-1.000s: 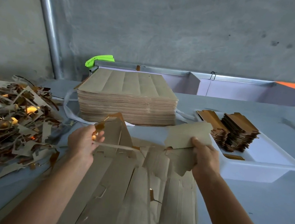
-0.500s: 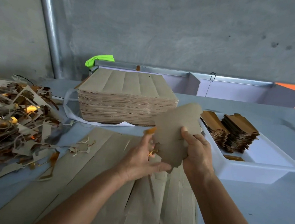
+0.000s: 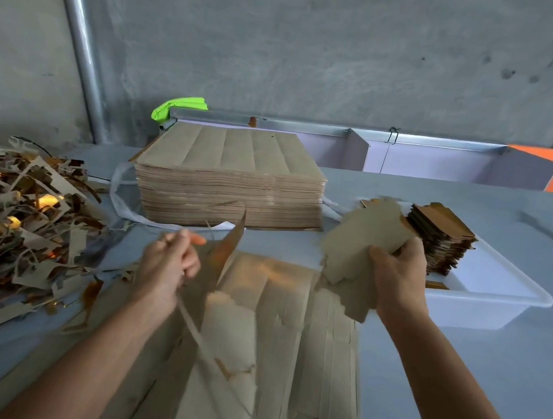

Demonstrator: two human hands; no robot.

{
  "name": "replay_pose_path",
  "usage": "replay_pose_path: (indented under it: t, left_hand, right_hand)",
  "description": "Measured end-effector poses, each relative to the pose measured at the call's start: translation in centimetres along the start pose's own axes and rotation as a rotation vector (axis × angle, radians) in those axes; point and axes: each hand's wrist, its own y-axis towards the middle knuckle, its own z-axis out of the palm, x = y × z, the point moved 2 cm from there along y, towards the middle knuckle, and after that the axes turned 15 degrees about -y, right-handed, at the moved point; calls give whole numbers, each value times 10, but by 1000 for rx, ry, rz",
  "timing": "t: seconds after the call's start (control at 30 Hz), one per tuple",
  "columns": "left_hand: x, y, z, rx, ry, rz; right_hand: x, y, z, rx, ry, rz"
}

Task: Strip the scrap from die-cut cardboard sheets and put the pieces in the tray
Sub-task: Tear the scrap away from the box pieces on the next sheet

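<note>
A freed cardboard piece point(image 3: 366, 240) is gripped in the right hand point(image 3: 398, 278), fingers curled round its edge, and is held just beside the white tray point(image 3: 498, 303) on the grey surface point(image 3: 457, 367). A thin strip of scrap point(image 3: 225, 251) is pinched in the left hand point(image 3: 167, 265), fingers closed on it, above the partly stripped sheet point(image 3: 270, 346) that lies flat in front of the person. Inside the tray, 2 stacks of finished pieces point(image 3: 443, 242) are seen, 1 largely hidden behind the held piece, with much of the tray floor bare. To the left, a large heap of torn scrap point(image 3: 17, 231) is spread over the surface, its gold foil side showing in places. Behind the sheet, a tall stack of uncut-looking sheets point(image 3: 230, 183) is left waiting, with a white strap point(image 3: 121, 198) loose beside it. The work is judged to be well begun but far from done: the held piece is not yet in the tray, the current sheet appears to hold further panels, and the whole stack behind is untouched.
</note>
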Motion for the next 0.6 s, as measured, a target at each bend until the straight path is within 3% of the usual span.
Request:
replay_pose_path:
  t: [0.17, 0.3, 0.4, 0.5, 0.6]
  left_hand:
    - [-25, 4, -20, -94, -84, 24]
    - [-36, 4, -30, -85, -137, 41]
    - [-39, 5, -42, -79, -167, 44]
    - [-41, 9, -54, -104, -213, 40]
    - [-41, 11, -62, -126, -265, 46]
  right_hand:
    - [0, -12, 5, 251, -301, -259]
    - [6, -28, 33, 426, -567, -127]
    - [17, -42, 58, 538, -853, -224]
    - [27, -56, 84, 684, -882, -311]
    - [30, -70, 114, 800, -892, -257]
